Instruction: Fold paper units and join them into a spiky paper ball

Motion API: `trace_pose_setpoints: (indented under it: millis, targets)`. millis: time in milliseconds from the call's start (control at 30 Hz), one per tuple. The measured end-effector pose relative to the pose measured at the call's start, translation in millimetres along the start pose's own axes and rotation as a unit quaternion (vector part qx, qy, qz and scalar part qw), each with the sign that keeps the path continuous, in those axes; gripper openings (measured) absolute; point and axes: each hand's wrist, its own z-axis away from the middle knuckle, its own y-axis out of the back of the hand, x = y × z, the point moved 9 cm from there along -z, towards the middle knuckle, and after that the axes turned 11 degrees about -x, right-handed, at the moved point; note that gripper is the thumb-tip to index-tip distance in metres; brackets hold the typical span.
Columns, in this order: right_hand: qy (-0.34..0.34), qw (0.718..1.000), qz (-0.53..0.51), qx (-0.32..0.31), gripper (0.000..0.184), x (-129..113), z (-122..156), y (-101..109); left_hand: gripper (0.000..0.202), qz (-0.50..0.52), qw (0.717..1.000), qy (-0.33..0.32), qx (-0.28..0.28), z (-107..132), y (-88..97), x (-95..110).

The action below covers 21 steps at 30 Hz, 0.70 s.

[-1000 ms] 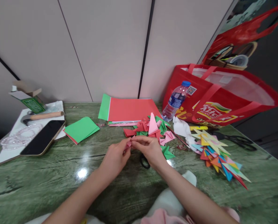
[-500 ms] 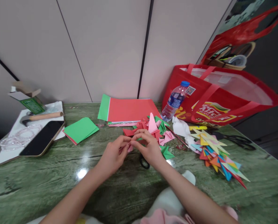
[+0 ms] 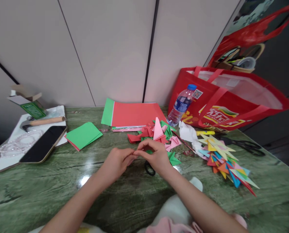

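Observation:
My left hand [image 3: 120, 159] and my right hand [image 3: 157, 156] meet above the table, thumbs and fingertips pinched together. A small pink paper piece is between them, though the fingers now cover it almost fully. Just behind my right hand lies a heap of folded red, pink and green paper pieces [image 3: 157, 129]. One green folded piece [image 3: 174, 159] rests to the right of that hand. Below my right palm, a black ring-shaped handle [image 3: 149, 169] shows in part.
A stack of red and green sheets [image 3: 137, 114] lies by the wall, green paper [image 3: 83, 136] left of it. A water bottle [image 3: 181, 106] leans on a red bag [image 3: 222, 100]. Right are colourful folded points [image 3: 228, 165] and black scissors [image 3: 248, 145]; left, a phone [image 3: 43, 144] and hammer [image 3: 47, 121].
The fingertips have drawn closer together, and the pink paper that showed between them is now covered. My left fingers are straighter. Nothing on the table has moved.

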Motion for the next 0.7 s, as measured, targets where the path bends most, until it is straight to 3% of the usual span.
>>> trace_pose_setpoints:
  millis: [300,533,600,700]
  targets:
    - [-0.039,0.99,-0.135,0.002,0.019,12,0,-1,0.031,0.018,0.998,-0.015,0.055,3,9.2,3]
    - [-0.013,0.997,-0.079,-0.005,0.013,0,1,-1,0.03,-0.043,0.999,-0.026,0.005,0,-2.5,7]
    - [-0.001,0.998,-0.063,0.004,0.013,-4,1,2,0.028,-0.077,0.996,-0.045,0.022,0,-2.0,10]
    - [0.0,0.999,-0.046,0.018,0.016,-6,0,5,0.028,-0.142,0.982,-0.088,0.091,4,4.1,15]
